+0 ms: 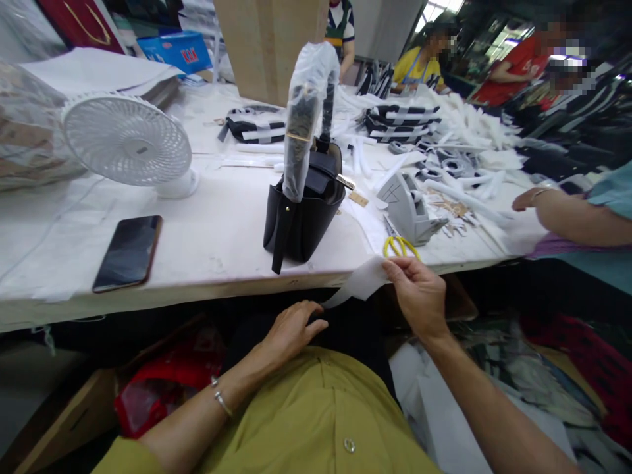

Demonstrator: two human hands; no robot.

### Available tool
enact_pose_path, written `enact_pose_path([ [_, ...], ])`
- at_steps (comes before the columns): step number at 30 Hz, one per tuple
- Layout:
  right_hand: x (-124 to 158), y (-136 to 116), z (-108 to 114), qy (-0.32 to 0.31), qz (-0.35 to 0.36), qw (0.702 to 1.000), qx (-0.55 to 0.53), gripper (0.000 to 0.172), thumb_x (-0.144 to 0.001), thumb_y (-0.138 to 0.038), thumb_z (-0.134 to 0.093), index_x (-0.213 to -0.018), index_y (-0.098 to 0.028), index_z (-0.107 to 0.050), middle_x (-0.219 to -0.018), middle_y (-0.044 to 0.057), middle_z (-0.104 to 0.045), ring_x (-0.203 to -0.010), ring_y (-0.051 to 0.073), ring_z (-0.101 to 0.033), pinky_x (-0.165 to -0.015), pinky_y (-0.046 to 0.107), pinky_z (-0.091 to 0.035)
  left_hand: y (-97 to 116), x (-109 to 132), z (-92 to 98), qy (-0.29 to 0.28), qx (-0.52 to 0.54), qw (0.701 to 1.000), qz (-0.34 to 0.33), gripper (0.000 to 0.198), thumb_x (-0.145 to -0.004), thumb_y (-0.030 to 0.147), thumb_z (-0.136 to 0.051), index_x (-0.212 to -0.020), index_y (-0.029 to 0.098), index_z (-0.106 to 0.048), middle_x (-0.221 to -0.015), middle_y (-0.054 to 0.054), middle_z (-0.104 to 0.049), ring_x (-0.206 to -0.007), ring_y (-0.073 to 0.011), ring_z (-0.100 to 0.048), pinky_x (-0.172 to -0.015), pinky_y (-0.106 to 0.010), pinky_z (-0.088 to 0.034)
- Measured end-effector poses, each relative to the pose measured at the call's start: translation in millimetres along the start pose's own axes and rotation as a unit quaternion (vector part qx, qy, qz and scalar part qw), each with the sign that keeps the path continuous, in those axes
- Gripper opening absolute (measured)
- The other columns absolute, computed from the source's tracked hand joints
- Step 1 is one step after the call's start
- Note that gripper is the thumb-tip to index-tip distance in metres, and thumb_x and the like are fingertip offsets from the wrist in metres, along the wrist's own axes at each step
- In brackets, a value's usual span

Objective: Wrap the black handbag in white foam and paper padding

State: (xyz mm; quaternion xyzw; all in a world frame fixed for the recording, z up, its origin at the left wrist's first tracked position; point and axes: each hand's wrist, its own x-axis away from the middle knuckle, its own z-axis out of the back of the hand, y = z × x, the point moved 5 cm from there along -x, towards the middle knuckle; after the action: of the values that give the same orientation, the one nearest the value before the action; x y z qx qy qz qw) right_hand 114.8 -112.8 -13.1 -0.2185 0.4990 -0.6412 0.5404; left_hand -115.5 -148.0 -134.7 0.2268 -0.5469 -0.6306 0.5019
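Pale and lightly marked, the worktable stretches across the view. Nearer than the black handbag and to its right, a limp, papery white strip slants down from the right hand, which pinches its upper end, toward the left hand, thumb apart; whether that one grips the lower tip, I cannot tell. Crinkled film wraps the bag's arched handle. Right of the bag lie yellow-handled scissors; left, a ribbed white fan.

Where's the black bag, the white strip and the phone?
Black bag (316,220), head view: on its body's side.
White strip (364,279), head view: on its flat middle part.
Phone (129,253), head view: on its dark screen.
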Motion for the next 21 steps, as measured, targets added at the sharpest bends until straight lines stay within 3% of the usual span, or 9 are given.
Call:
enact_pose_path([
  [1,6.3,-7.0,-2.1,-0.013,0.043,0.998,0.038,0.014,-0.08,-0.037,-0.075,-0.086,-0.024,-0.078,-0.073,0.001,-0.074,-0.064,0.017,-0.066,-0.067,0.03,-0.055,3.3,4.9,-3.6,-0.037,0.019,0.999,0.02,0.04,-0.087,0.054,-0.058,-0.099,0.019,-0.074,-0.101,-0.011,-0.073,-0.099,-0.0294,-0.066,-0.094,-0.04,-0.046],
  [3,21.8,-16.6,-11.0,-0.067,0.122,0.989,0.057,0.01,-0.082,-0.029,-0.073,-0.09,-0.028,-0.079,-0.084,0.002,-0.078,-0.072,0.02,-0.071,-0.073,0.032,-0.058,10.7,15.2,-17.0,-0.137,0.12,0.981,0.065,0.06,-0.092,0.065,-0.042,-0.084,0.015,-0.075,-0.082,-0.011,-0.074,-0.08,-0.0243,-0.069,-0.079,-0.034,-0.051],
  [5,41.5,-21.7,-24.0,-0.153,0.207,0.966,0.038,0.02,-0.084,-0.019,-0.071,-0.097,-0.031,-0.079,-0.095,0.001,-0.079,-0.083,0.022,-0.075,-0.082,0.033,-0.059,18.8,23.2,-30.7,-0.205,0.272,0.933,0.115,0.074,-0.09,0.074,-0.035,-0.085,0.011,-0.075,-0.083,-0.015,-0.074,-0.076,-0.0224,-0.07,-0.072,-0.032,-0.053],
  [8,75.5,-24.3,-39.3,-0.251,0.343,0.905,0.01,0.03,-0.086,-0.01,-0.065,-0.108,-0.028,-0.075,-0.11,0.003,-0.076,-0.102,0.022,-0.072,-0.097,0.038,-0.057,28.6,24.8,-44.0,-0.22,0.516,0.806,0.188,0.075,-0.088,0.075,-0.036,-0.096,0.009,-0.071,-0.092,-0.016,-0.073,-0.082,-0.0236,-0.07,-0.072,-0.035,-0.057],
  [11,102.9,-25.0,-44.1,-0.26,0.444,0.857,0.012,0.023,-0.089,-0.009,-0.061,-0.107,-0.019,-0.072,-0.116,0.007,-0.074,-0.115,0.023,-0.066,-0.106,0.047,-0.05,34.6,17.2,-49.1,-0.201,0.682,0.666,0.227,0.051,-0.092,0.059,-0.051,-0.098,0.01,-0.066,-0.078,-0.007,-0.069,-0.066,-0.0161,-0.067,-0.062,-0.028,-0.057],
  [13,114.2,-24.8,-44.3,-0.252,0.471,0.845,0.032,0.016,-0.091,-0.011,-0.06,-0.101,-0.017,-0.071,-0.113,0.007,-0.075,-0.117,0.022,-0.064,-0.11,0.048,-0.045,34.6,11.0,-51.3,-0.189,0.719,0.621,0.247,0.034,-0.094,0.041,-0.059,-0.1,0.008,-0.065,-0.076,-0.006,-0.067,-0.062,-0.0131,-0.066,-0.058,-0.022,-0.054],
  [14,117.9,-24.3,-43.8,-0.251,0.474,0.843,0.043,0.014,-0.092,-0.012,-0.06,-0.099,-0.018,-0.071,-0.111,0.006,-0.075,-0.117,0.021,-0.063,-0.111,0.047,-0.043,33.4,7.8,-51.9,-0.179,0.721,0.62,0.252,0.028,-0.093,0.032,-0.061,-0.103,0.006,-0.065,-0.08,-0.008,-0.068,-0.065,-0.0135,-0.067,-0.06,-0.021,-0.054],
  [17,125.4,-22.4,-38.6,-0.254,0.478,0.839,0.055,0.013,-0.094,-0.017,-0.058,-0.093,-0.02,-0.071,-0.108,0.003,-0.076,-0.119,0.019,-0.062,-0.114,0.046,-0.039,27.1,-2.1,-51.4,-0.123,0.702,0.661,0.236,0.024,-0.088,0.011,-0.063,-0.111,0.004,-0.064,-0.09,-0.012,-0.071,-0.077,-0.0169,-0.071,-0.072,-0.024,-0.056],
  [21,130.9,-15.6,-28.9,-0.268,0.47,0.839,0.061,0.015,-0.096,-0.018,-0.056,-0.093,-0.021,-0.071,-0.105,0.002,-0.077,-0.121,0.018,-0.06,-0.115,0.044,-0.037,24.3,-10.2,-53.2,-0.079,0.674,0.7,0.223,0.028,-0.088,0.008,-0.061,-0.116,0.004,-0.062,-0.081,-0.009,-0.07,-0.073,-0.0175,-0.071,-0.072,-0.028,-0.057],
])
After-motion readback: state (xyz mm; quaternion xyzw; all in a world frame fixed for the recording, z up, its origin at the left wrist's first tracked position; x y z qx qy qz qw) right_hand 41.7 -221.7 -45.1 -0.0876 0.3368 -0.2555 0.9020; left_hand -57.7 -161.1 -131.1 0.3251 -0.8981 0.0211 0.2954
